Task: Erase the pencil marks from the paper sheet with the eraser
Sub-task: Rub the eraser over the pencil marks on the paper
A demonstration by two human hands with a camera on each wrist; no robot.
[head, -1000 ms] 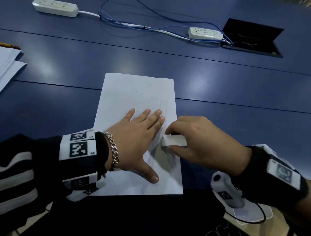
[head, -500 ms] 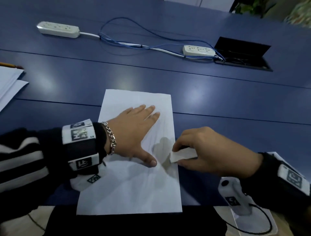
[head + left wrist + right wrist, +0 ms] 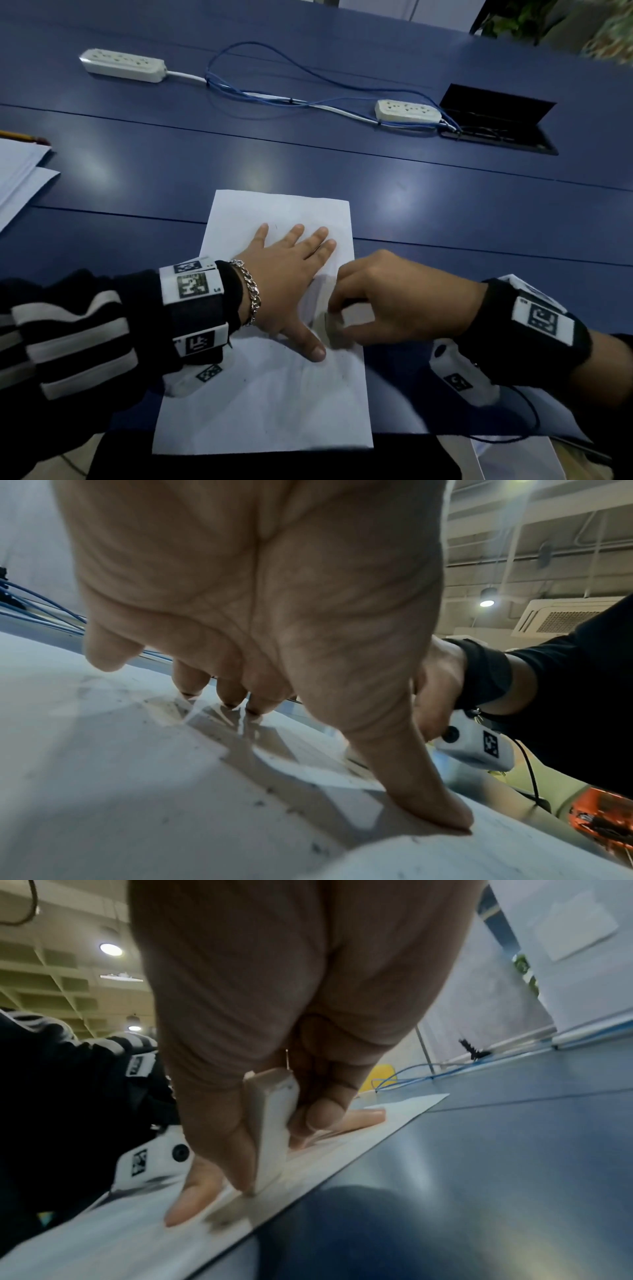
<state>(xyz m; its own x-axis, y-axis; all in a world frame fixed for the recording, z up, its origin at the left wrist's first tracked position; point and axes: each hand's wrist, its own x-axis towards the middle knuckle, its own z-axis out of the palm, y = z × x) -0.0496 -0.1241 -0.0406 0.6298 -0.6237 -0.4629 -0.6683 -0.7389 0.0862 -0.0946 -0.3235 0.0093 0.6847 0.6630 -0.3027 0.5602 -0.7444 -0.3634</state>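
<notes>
Pressing flat at centre frame, our left hand spreads its fingers on the thin white paper sheet lying on the smooth blue tabletop; our right hand pinches the blocky white eraser, its lower end touching the sheet's right edge beside the left thumb; pencil marks look faint, smudged, hard to read.

bare blue table right of the sheet; power strips and cables lie far back.
</notes>
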